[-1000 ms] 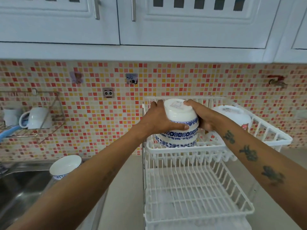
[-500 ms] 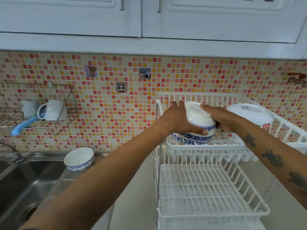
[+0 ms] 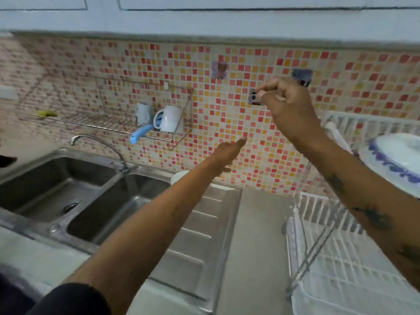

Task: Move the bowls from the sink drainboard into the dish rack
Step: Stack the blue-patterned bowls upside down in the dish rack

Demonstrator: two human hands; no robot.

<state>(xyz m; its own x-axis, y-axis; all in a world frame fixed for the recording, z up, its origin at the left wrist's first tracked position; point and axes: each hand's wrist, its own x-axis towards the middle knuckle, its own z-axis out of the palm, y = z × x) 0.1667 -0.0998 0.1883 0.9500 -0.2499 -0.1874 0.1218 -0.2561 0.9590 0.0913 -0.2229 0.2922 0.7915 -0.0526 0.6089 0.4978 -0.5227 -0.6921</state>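
Double sink (image 3: 75,192) left of both hands; drainboard (image 3: 204,226) under left forearm. White dish rack (image 3: 345,258) below right arm, stacked bowls (image 3: 395,160) on its top tier just right of that arm. Left hand (image 3: 227,153) empty, fingers extended, over remaining bowl (image 3: 179,177). Right hand (image 3: 286,103) raised, loosely curled, holding nothing.

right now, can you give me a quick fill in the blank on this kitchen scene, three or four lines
1. The left hand reaches toward the white bowl on the ____ .
2. The right hand holds ____ .
3. The white mug sits on a wire shelf fixed to the ____ wall.
4. The blue-patterned bowls rest upside down in the white ____ .

Missing words: drainboard; nothing; tiled; dish rack
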